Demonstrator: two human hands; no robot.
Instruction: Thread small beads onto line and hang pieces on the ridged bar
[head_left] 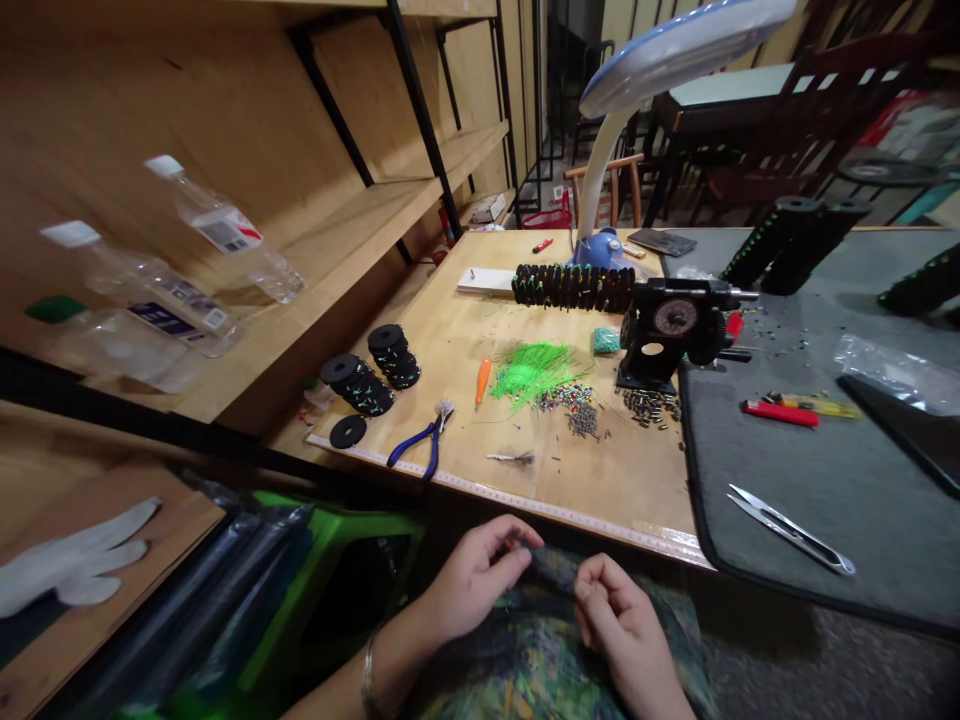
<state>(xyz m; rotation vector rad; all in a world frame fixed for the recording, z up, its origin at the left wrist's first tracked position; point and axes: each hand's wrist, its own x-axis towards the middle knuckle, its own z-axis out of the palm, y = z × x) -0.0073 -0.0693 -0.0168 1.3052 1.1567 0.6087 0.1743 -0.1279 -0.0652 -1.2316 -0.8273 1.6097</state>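
My left hand (480, 575) hovers over my lap at the table's front edge, fingers curled and closed. A tiny orange bit shows between its thumb and fingers, too small to name. My right hand (619, 615), a little to the right, is pinched closed; whatever it holds is hidden or too fine to see. On the wooden table (442, 310) beyond lie a heap of bright green strands (536, 370), mixed small beads (570, 397), small grey pieces (583, 420), a white strand bundle (512, 457), an orange-handled tool (482, 382) and blue-handled pliers (424, 440).
A black winding device (660, 325) bears a row of black spools (574, 288). A lamp (600, 170) rises behind it. More spools (356, 385) stand at left. Thread snips (795, 530) and a red cutter (780, 413) rest on the grey mat (750, 560). Shelves with bottles (225, 235) flank the table.
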